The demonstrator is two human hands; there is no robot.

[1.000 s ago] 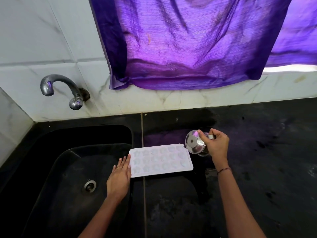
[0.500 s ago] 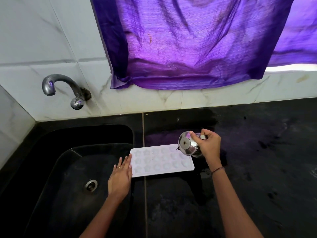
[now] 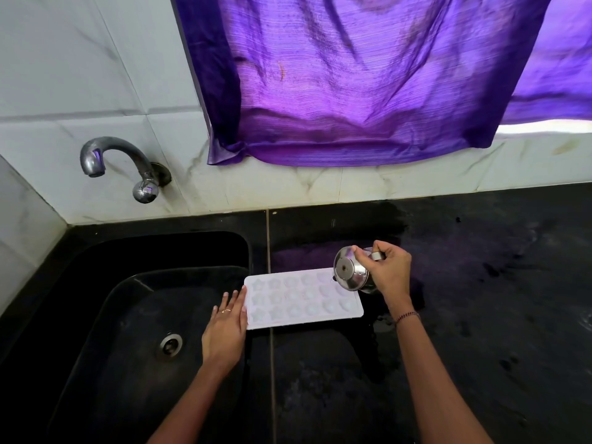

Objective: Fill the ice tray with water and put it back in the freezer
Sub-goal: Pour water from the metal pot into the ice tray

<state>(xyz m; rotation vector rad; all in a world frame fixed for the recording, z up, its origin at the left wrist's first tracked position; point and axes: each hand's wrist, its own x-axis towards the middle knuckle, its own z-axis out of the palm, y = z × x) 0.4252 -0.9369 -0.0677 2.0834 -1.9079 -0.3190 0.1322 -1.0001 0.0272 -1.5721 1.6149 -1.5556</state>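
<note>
A white ice tray (image 3: 298,299) with several shaped moulds lies flat on the black counter, just right of the sink. My left hand (image 3: 226,328) rests with straight fingers against the tray's left edge. My right hand (image 3: 389,270) grips a small steel cup (image 3: 350,273), tipped on its side over the tray's far right corner with its base facing me. Whether water is flowing from the cup cannot be made out.
A black sink (image 3: 105,315) with a drain (image 3: 170,344) lies to the left, under a metal tap (image 3: 128,165) on the white tiled wall. A purple curtain (image 3: 368,78) hangs behind. The black counter (image 3: 480,299) stretches right, with wet patches.
My right hand has carried the tipped steel cup leftward, from beside the tray's right end to over its far right corner. The left hand stays at the tray's left edge.
</note>
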